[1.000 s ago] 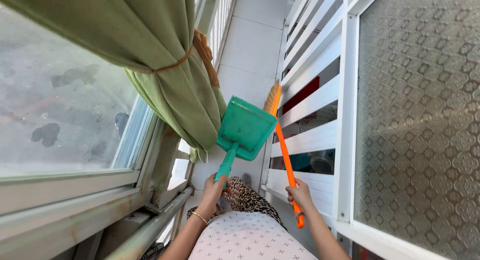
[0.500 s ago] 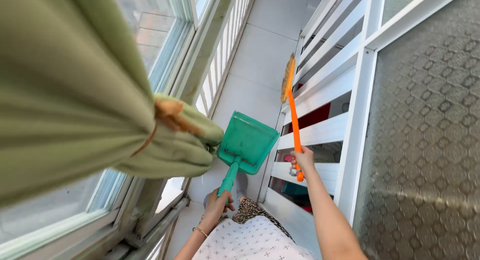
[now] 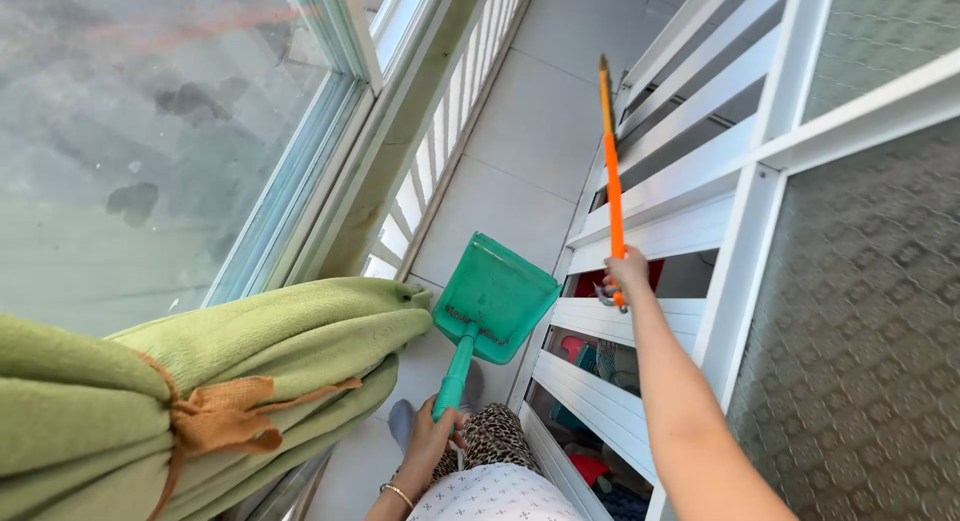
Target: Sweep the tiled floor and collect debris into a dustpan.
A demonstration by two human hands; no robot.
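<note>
1. The left hand [image 3: 432, 443] is low in the middle of the frame. Its fingers are wrapped tight around the handle of a green dustpan [image 3: 492, 299].
2. The dustpan sits in the middle of the frame. Its scoop points up and away from the person, and its handle runs down to the left hand.
3. The right hand [image 3: 625, 277] is a little right of the middle, at the end of a long bare arm. Its fingers are closed around the low end of an orange broom stick [image 3: 610, 181].
4. The broom stick goes almost straight up from the right hand to the upper middle of the frame. It is just beside the white slats [image 3: 680, 181].
5. The white slats fill the right side, with bumpy glass [image 3: 860, 311] next to them.
6. A green curtain [image 3: 230, 361] is bunched up at the lower left. An orange tie [image 3: 225, 416] is knotted around it.
7. A big window [image 3: 150, 131] fills the upper left.
8. A pale tiled floor [image 3: 520, 131] runs up the middle, far under the dustpan.
9. Red and blue things show behind the low slats, but I cannot tell what they are.
</note>
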